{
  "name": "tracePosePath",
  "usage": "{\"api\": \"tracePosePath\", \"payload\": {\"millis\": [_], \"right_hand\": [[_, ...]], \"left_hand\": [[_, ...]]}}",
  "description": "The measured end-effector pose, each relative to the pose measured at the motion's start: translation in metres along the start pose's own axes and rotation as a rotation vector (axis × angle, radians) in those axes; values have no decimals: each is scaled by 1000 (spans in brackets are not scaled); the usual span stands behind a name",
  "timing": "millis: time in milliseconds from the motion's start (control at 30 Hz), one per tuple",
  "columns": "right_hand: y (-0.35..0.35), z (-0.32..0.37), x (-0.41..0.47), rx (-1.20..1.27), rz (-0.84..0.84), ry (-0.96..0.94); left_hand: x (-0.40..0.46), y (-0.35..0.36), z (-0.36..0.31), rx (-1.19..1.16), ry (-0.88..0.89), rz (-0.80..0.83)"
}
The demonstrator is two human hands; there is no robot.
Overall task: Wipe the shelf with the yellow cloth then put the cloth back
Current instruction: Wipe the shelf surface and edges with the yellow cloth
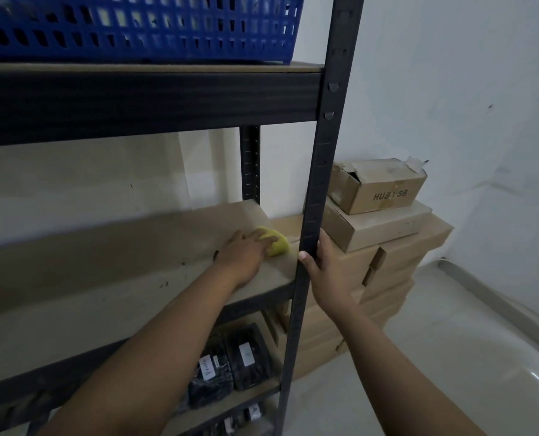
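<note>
The brown shelf board (111, 262) of a black metal rack runs across the middle of the view. A yellow cloth (277, 243) lies bunched near the board's right end. My left hand (246, 256) lies on top of the cloth, fingers stretched over it and pressing it to the board. My right hand (321, 265) grips the rack's black front upright (317, 199), thumb in front and fingers wrapped behind it.
A blue slotted basket (142, 26) sits on the shelf above. Black packets with white labels (230, 363) lie on the shelf below. Stacked cardboard boxes (378, 234) stand right of the rack against the white wall. Dark specks dot the board.
</note>
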State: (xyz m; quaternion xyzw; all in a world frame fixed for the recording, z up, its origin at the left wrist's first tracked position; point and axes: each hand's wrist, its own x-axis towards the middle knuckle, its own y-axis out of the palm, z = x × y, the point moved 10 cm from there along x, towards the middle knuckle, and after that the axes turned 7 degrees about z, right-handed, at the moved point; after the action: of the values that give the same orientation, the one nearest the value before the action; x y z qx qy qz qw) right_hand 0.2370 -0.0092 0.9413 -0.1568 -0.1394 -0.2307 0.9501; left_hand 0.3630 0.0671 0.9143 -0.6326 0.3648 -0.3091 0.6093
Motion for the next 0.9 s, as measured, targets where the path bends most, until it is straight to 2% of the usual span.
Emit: {"api": "tracePosePath", "payload": {"millis": [167,333,433,500,633,900], "right_hand": [[1,-2,-1,-35,6,3],[0,0,0,-62,15,-3],[-2,-1,0,-54,6,8],[-2,-2,0,-52,18,18],[-4,3,1,-50,59,7],[-4,5,-5,-62,-1,25]], "left_hand": [[-50,5,22,-78,-183,-26],[-71,-6,-41,-83,-123,-203],[-34,-4,-51,-163,-45,-126],[-8,-1,-40,-192,-60,-36],[25,1,-9,-60,-139,39],[-46,9,31,-207,-335,-25]]}}
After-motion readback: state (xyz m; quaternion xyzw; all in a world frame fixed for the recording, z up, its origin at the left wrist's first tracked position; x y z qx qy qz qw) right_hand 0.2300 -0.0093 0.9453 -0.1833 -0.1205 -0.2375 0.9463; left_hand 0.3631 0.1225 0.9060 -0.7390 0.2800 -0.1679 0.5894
